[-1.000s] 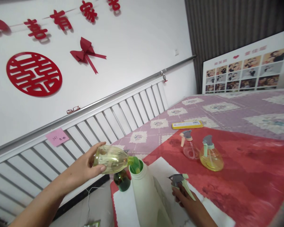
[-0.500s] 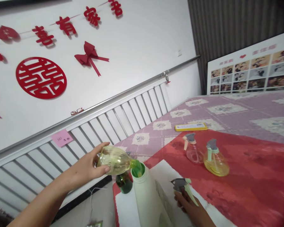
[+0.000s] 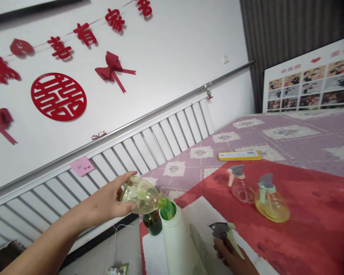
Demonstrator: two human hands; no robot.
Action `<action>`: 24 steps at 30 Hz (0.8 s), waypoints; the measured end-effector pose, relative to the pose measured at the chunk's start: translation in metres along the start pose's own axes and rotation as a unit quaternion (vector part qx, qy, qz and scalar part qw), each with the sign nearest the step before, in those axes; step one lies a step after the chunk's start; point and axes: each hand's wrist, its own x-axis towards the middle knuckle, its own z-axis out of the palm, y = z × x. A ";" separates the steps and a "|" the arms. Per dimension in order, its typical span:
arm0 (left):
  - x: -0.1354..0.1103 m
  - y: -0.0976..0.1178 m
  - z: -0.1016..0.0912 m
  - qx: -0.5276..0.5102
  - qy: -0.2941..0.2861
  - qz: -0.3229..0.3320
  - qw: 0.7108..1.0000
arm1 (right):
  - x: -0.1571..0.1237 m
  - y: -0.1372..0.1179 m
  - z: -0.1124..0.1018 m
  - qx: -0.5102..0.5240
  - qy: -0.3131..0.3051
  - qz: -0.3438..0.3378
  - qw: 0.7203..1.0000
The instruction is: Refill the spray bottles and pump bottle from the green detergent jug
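My left hand (image 3: 122,196) is closed round a clear yellowish spray bottle body (image 3: 143,194), tipped nearly on its side. Its neck points into the open mouth of a tall pale green bottle (image 3: 177,244), which stands upright; green shows inside the mouth. My right hand (image 3: 232,254) grips a spray trigger head (image 3: 223,231), grey with pale green, to the right of the tall bottle. Behind the tall bottle's left side stands a small dark green bottle (image 3: 153,223), partly hidden.
Two more spray bottles, one clear pink (image 3: 242,189) and one with yellow liquid (image 3: 272,204), stand on the red cloth (image 3: 309,214). A yellow flat case (image 3: 239,155) lies behind them. White paper (image 3: 202,210) lies under the tall bottle. A white radiator (image 3: 160,139) runs along the wall.
The view has shifted slightly, so most things appear a little further right. My left hand still tips the bottle into the tall bottle's mouth, and my right hand still holds the trigger head.
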 end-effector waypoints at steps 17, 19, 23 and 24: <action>-0.003 0.044 -0.003 0.155 0.015 0.056 0.986 | 0.007 0.014 -0.009 0.038 -0.056 0.023 0.997; -0.003 0.047 -0.001 0.173 0.016 0.065 0.983 | 0.007 0.015 -0.009 0.055 -0.057 0.029 0.996; -0.005 0.049 0.000 0.170 0.009 0.065 0.983 | 0.008 0.016 -0.013 0.060 -0.054 0.042 0.996; -0.006 0.048 0.000 0.165 0.009 0.063 0.984 | 0.007 0.016 -0.014 0.062 -0.047 0.045 0.996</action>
